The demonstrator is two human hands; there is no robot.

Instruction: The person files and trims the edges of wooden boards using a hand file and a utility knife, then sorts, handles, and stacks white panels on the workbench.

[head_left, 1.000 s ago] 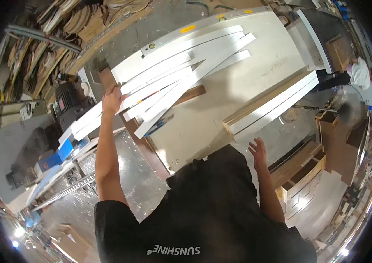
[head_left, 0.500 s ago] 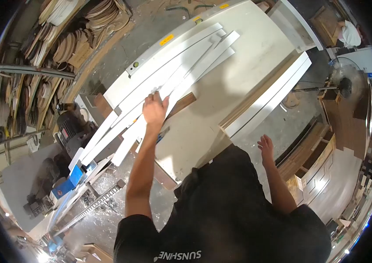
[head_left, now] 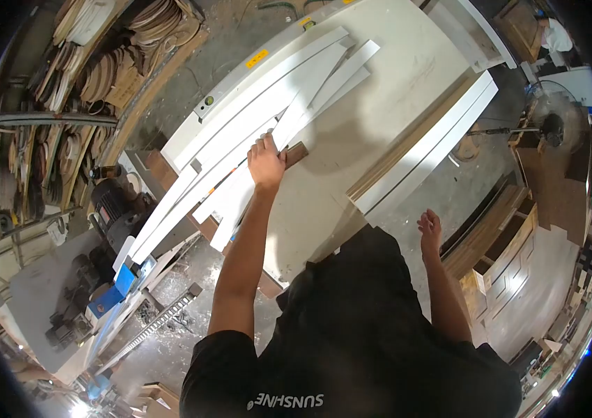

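On a pale worktable [head_left: 399, 78] lie several long white strips [head_left: 236, 143], overlapping and fanned out. My left hand [head_left: 266, 163] is closed over the nearest white strip [head_left: 351, 65], with its fingers across the top and the thumb at the right side. A short brown wooden piece [head_left: 296, 154] shows just right of that hand, partly under the strip. My right hand [head_left: 430, 228] hangs in the air beyond the table's right side, fingers loosely bent and apart, with nothing in it.
A long level [head_left: 240, 75] lies along the table's far-left edge. White-faced boards [head_left: 425, 150] are stacked along the right edge. A motor-driven machine [head_left: 109, 205] stands at left, a fan [head_left: 552, 129] at right. Another person [head_left: 556, 36] is at the far right. Shelves hold curved wooden pieces [head_left: 111, 73].
My left hand has moved right, and the nearest strip's lower end has shifted right with it. My right hand's fingers have curled slightly. The view has shifted a little.
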